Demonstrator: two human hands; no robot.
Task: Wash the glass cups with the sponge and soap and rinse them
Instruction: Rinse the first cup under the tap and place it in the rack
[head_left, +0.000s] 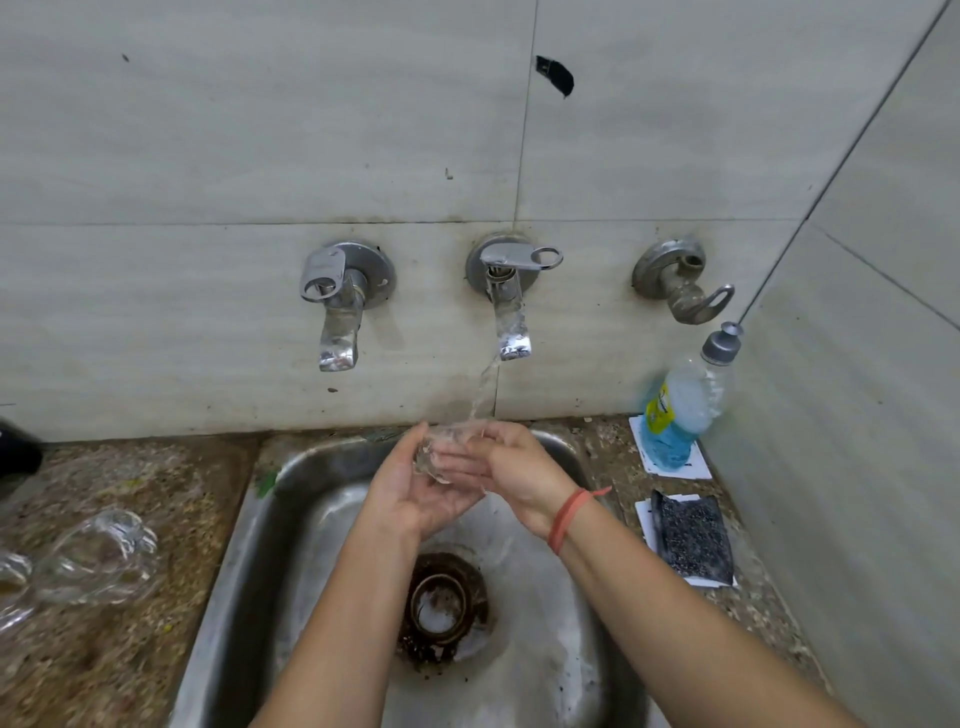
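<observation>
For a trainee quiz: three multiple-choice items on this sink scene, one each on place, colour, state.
1. Dark speckled scrub sponge: A. in basin B. on right stone counter C. in a hand
2. Liquid in the clear plastic soap bottle: A. blue B. green C. red
3. Middle chrome tap: A. running B. dry C. broken off
Answers: B, it lies on a white card there; A, blue shows through; A, water falls onto the clear glass cup in the left hand and right hand.
</observation>
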